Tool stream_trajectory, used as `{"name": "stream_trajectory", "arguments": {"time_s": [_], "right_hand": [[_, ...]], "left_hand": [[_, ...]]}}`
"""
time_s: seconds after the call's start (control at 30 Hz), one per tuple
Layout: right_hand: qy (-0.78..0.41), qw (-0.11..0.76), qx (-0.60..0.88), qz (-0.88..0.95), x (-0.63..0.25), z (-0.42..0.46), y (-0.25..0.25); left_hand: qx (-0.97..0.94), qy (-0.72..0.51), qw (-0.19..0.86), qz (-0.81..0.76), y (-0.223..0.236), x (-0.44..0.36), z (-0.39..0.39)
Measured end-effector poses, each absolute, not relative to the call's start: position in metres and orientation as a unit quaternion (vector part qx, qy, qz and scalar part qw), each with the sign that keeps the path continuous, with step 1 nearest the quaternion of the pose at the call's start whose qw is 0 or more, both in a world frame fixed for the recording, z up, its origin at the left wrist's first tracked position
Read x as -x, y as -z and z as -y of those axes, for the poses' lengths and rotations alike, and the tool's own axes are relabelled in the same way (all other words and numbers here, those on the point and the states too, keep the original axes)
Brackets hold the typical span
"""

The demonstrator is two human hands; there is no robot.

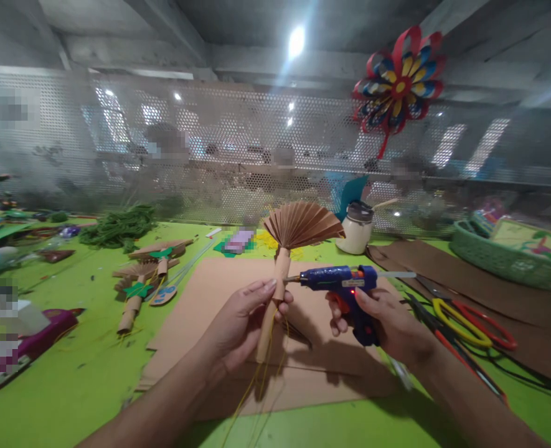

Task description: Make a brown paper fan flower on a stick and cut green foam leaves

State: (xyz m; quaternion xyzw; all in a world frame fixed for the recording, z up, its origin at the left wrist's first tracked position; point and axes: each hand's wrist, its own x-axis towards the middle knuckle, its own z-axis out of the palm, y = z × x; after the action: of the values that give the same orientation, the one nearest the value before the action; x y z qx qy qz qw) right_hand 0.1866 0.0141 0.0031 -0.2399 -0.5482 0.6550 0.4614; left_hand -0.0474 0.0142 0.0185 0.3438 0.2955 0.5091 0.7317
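Note:
My left hand (pixel 244 323) is closed around the rolled handle of a pleated brown paper fan (pixel 301 227), which stands upright with its folds spread at the top. Thin yellow strings (pixel 256 386) trail down from the handle. In my right hand (pixel 391 320) is a blue glue gun (pixel 334 278) with a glue stick (pixel 399 274) sticking out of its back and a small red light lit. The gun's nozzle points left and meets the handle just beside my left fingertips; whether glue is coming out cannot be seen. Brown cardboard sheets (pixel 210 280) lie underneath.
Two finished-looking paper fans (pixel 132 305) lie left, near green yarn (pixel 119 227) and a purple tool (pixel 37 348). At right are yellow- and red-handled scissors (pixel 462 320), brown paper (pixel 424 261) and a green basket (pixel 503 261). A white jar (pixel 353 233) stands behind.

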Motion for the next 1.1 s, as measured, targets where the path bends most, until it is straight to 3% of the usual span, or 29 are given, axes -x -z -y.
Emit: {"name": "stream_trajectory", "arguments": {"time_s": [0.47, 0.57, 0.67, 0.8, 1.1], "right_hand": [[-0.612, 0.482, 0.274, 0.564, -0.192, -0.018, -0.007], [-0.504, 0.492, 0.375, 0.603, -0.197, -0.026, -0.002], [-0.326, 0.449, 0.492, 0.671, -0.196, -0.039, 0.007], [-0.086, 0.401, 0.527, 0.744, -0.19, -0.062, 0.019], [-0.015, 0.303, 0.523, 0.797, -0.188, -0.11, 0.034]], "left_hand": [[-0.354, -0.521, 0.71, -0.316, -0.025, 0.05, -0.013], [-0.35, -0.543, 0.691, -0.323, -0.03, 0.051, -0.013], [-0.34, -0.566, 0.677, -0.325, -0.034, 0.052, -0.013], [-0.339, -0.578, 0.665, -0.331, -0.034, 0.053, -0.014], [-0.363, -0.571, 0.66, -0.327, -0.018, 0.056, -0.026]]}}
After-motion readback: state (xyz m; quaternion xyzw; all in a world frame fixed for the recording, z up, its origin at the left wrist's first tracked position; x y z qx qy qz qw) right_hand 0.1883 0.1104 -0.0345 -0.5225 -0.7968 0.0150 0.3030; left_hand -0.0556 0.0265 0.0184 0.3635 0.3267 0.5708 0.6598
